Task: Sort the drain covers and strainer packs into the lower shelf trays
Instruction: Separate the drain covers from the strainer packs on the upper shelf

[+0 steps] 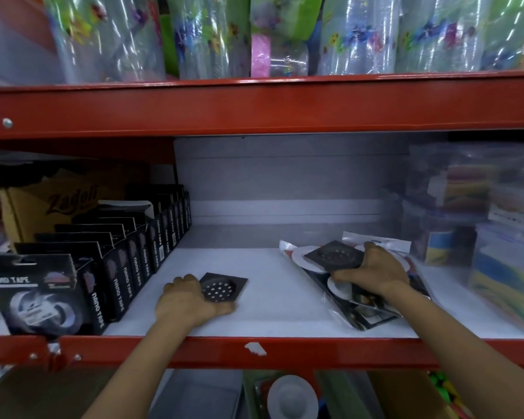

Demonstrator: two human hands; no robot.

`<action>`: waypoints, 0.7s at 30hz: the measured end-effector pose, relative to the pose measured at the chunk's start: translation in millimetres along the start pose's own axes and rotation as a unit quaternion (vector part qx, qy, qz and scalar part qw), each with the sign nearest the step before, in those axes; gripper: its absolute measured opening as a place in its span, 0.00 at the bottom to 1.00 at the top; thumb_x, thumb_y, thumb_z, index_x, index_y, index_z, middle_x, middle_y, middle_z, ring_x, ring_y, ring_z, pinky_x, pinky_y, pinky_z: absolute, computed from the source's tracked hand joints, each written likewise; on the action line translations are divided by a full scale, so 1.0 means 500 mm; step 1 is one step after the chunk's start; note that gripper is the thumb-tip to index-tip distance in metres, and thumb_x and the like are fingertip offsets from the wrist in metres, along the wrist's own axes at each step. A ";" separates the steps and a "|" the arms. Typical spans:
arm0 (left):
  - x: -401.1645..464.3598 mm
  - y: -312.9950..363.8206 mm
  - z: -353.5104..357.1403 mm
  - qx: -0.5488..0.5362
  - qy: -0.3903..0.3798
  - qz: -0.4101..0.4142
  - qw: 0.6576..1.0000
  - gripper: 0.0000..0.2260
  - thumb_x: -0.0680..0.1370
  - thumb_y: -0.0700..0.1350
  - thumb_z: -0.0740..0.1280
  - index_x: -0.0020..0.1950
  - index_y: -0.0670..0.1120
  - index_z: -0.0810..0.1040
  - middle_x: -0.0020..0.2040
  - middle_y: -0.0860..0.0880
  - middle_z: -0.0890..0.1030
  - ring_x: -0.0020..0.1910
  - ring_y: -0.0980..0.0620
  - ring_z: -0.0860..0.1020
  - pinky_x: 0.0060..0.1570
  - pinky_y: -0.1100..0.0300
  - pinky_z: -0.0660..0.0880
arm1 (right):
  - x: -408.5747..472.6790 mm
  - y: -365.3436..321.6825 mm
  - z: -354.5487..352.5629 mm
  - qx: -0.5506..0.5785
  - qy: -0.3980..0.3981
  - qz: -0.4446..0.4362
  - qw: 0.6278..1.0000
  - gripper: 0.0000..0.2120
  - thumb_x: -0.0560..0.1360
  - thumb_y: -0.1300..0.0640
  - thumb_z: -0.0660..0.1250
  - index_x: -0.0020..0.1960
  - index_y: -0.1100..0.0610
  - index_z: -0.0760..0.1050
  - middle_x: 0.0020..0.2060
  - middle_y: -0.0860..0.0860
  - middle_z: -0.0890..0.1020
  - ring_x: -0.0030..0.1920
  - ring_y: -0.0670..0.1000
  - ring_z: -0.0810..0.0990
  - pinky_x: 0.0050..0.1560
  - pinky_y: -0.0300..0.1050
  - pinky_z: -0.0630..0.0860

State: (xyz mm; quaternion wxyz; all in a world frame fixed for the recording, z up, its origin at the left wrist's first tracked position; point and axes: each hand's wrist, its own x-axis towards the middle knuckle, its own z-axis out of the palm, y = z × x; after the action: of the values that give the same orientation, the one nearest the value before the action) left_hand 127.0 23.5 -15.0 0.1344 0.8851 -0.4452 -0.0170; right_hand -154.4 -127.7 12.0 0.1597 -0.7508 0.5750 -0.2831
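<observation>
A dark square drain cover (224,287) with round holes lies on the white shelf board (270,309); my left hand (191,300) grips its near-left edge. To the right, my right hand (372,272) holds a stack of dark square drain covers (335,255) by its right and front sides. That stack rests over clear-wrapped strainer packs (360,309) with white round strainers, lying flat on the board. Below the shelf, a white round strainer (292,394) shows in a lower tray.
Rows of black nano tape boxes (127,255) fill the shelf's left side, with a cardboard box (58,204) behind. Clear plastic containers (496,237) with colourful items stand at the right. A red shelf rail (254,352) runs along the front; wrapped goods sit on the upper shelf.
</observation>
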 end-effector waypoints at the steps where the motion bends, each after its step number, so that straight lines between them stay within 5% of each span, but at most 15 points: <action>1: -0.001 0.002 0.002 0.011 -0.004 0.001 1.000 0.47 0.58 0.77 0.64 0.64 0.44 0.68 0.60 0.45 0.73 0.61 0.46 0.71 0.57 0.56 0.72 | -0.004 -0.010 0.001 0.013 0.003 -0.007 1.000 0.30 0.57 0.42 0.77 0.51 0.55 0.70 0.50 0.52 0.79 0.45 0.53 0.76 0.39 0.45 0.72; 8: -0.014 -0.012 -0.004 0.005 -0.026 0.028 0.999 0.50 0.56 0.79 0.62 0.65 0.44 0.67 0.63 0.45 0.71 0.64 0.46 0.68 0.62 0.54 0.70 | -0.044 -0.113 0.049 0.165 -0.109 -0.104 0.975 0.35 0.58 0.48 0.80 0.62 0.54 0.73 0.52 0.43 0.78 0.56 0.49 0.78 0.52 0.43 0.73; 11: -0.005 -0.051 -0.005 -0.085 -0.030 0.055 0.994 0.37 0.58 0.71 0.71 0.55 0.46 0.72 0.56 0.47 0.74 0.56 0.49 0.73 0.53 0.57 0.73 | -0.041 -0.147 0.094 0.153 -0.193 -0.158 0.956 0.43 0.58 0.49 0.81 0.69 0.55 0.69 0.60 0.45 0.76 0.64 0.48 0.74 0.62 0.41 0.70; 14: 0.002 -0.092 -0.007 -0.241 -0.063 0.045 0.967 0.31 0.61 0.55 0.80 0.58 0.45 0.74 0.56 0.48 0.76 0.53 0.51 0.75 0.49 0.62 0.71 | -0.036 -0.179 0.137 0.119 -0.265 -0.182 0.939 0.54 0.55 0.43 0.80 0.75 0.54 0.60 0.72 0.47 0.68 0.71 0.48 0.68 0.71 0.45 0.65; 21: 0.017 -0.128 -0.014 -0.339 -0.106 0.028 0.934 0.28 0.60 0.45 0.82 0.57 0.44 0.78 0.53 0.48 0.79 0.52 0.53 0.77 0.51 0.65 0.73 | -0.023 -0.212 0.201 0.144 -0.356 -0.164 0.909 0.59 0.51 0.44 0.82 0.76 0.56 0.57 0.74 0.49 0.66 0.72 0.47 0.65 0.72 0.43 0.63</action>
State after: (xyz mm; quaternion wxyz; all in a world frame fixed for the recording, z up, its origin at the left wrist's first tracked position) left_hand 183.3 54.5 -23.8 0.3787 0.7672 -0.4496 -0.2567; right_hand -13.2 -94.5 -10.0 0.4114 -0.8542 0.3022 -0.0986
